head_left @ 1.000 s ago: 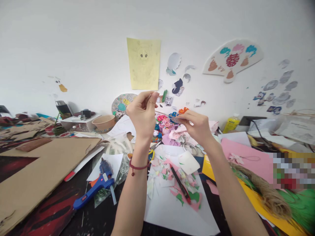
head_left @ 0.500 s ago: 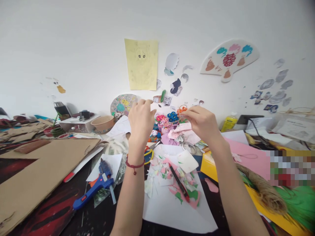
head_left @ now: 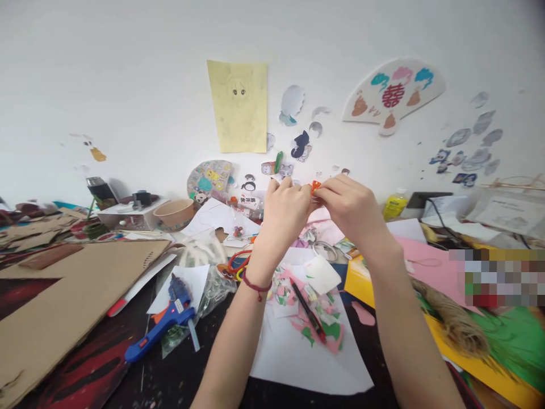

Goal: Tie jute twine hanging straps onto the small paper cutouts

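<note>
My left hand (head_left: 287,207) and my right hand (head_left: 347,199) meet in the middle of the view, raised above the far side of the table. A small orange piece (head_left: 315,186) shows between their fingertips, and the fingers of both hands are closed on it. Beneath them lies a white paper sheet (head_left: 315,369) with pink and green paper scraps and a dark pen (head_left: 307,311). Red-and-yellow-handled scissors (head_left: 240,262) lie just left of my left wrist. My hands cover most of the colourful items behind them.
Brown cardboard (head_left: 80,295) covers the left side. A blue glue gun (head_left: 164,326) rests near it, with a tan bowl (head_left: 174,214) farther back. To the right are a twine roll (head_left: 462,329), pink paper (head_left: 434,267) and a yellow bottle (head_left: 395,204). Cutouts hang on the wall.
My left hand has moved right and met my right hand at the orange piece; its fingers have closed. The whole view has shifted slightly.
</note>
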Demonstrator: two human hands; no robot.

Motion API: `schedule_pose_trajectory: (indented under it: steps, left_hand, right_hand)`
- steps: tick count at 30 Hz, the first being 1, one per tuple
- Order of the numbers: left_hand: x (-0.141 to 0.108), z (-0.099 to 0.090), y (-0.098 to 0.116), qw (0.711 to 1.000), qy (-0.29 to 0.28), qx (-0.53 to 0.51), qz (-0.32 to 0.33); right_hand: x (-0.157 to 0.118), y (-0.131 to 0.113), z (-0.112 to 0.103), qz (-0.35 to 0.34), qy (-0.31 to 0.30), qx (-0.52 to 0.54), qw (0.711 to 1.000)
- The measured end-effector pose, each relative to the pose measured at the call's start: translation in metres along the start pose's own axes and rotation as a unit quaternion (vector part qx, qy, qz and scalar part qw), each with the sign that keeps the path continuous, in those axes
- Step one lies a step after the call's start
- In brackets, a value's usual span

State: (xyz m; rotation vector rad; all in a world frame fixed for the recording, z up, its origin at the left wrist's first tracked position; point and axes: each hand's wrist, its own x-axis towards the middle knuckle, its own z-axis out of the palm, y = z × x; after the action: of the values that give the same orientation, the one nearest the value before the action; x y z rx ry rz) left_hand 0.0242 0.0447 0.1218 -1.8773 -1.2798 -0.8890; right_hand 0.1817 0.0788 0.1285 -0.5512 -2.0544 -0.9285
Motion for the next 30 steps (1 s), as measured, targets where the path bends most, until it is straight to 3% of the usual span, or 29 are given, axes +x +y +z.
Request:
schedule_pose_trajectory:
  steps: [7,10,12,14,17,19,26,30]
  left_hand:
    - [-0.001,0.003,0.005,0.998,-0.013,0.052,0.030]
    - [0.001,0.007,0.002,1.000,-0.016,0.000,0.013]
    - [0.003,0.010,-0.004,0.996,-0.018,-0.089,-0.011]
    - [0.004,0.012,-0.010,0.975,-0.017,-0.218,-0.034]
    - [0.004,0.012,-0.016,0.914,-0.019,-0.399,-0.065]
    - [0.003,0.013,-0.016,0.880,-0.035,-0.465,-0.085]
    - [0.001,0.021,-0.018,0.840,-0.110,-0.520,-0.107]
    - [0.000,0.027,-0.022,0.809,-0.156,-0.556,-0.105]
  right_hand:
    - [0.002,-0.003,0.002,0.015,-0.020,0.013,1.000]
    - [0.001,0.000,0.003,0.055,0.016,0.070,0.996]
    - [0.000,0.004,0.003,0.113,0.061,0.159,0.979]
    - [-0.001,0.008,0.004,0.189,0.091,0.259,0.943]
    - [-0.004,0.013,0.006,0.267,0.074,0.379,0.883]
    - [-0.005,0.014,0.007,0.290,0.072,0.402,0.866]
    - [-0.003,0.014,0.000,0.293,0.140,0.223,0.919]
    - [-0.005,0.020,-0.007,0.299,0.163,0.156,0.927]
